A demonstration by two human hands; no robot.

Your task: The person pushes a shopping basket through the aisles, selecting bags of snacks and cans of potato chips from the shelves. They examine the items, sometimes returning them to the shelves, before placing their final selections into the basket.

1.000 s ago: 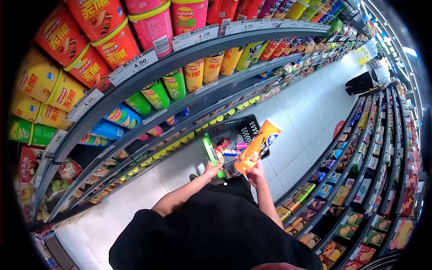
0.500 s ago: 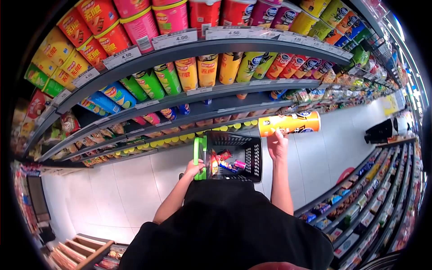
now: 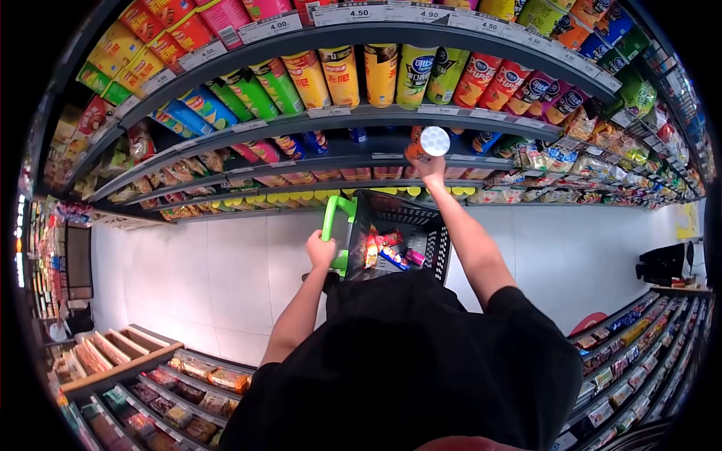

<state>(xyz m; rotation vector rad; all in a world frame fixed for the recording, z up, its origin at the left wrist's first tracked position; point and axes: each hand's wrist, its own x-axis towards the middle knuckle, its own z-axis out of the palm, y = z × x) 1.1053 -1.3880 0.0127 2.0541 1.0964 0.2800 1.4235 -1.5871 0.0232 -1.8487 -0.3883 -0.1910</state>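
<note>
At 12 o'clock from the black basket, right hand was stretched out to the shelf rack, grip closed around the near end of the chip can. Can pointed end-on at the camera, white round lid facing the lens, sliver of orange body visible at the lid's 8 o'clock. Can sat level with the second visible tier down, in front of a dark gap, blue cans at its 3 o'clock; whether it touched the shelf board could not be told. Left hand was at 9 o'clock of the basket, grip wrapped tight on the green handle, handle raised beside the basket's left rim. Basket was just in front of the person's black shirt, over the white tiled floor. Snack packets lay inside the basket, red and blue wrappers, bunched toward its left half. Row of cans in yellow, green, orange and red filled the tier at 12 o'clock above the held can. Price tags reading 4.00 and 4.50 ran along the top rail. Bagged snacks sat on the tiers at 3 o'clock of the right hand. Second rack of boxed goods ran along 4 o'clock of the frame, well apart from both hands. Wooden display trays stood at 8 o'clock, far from the left hand.
</note>
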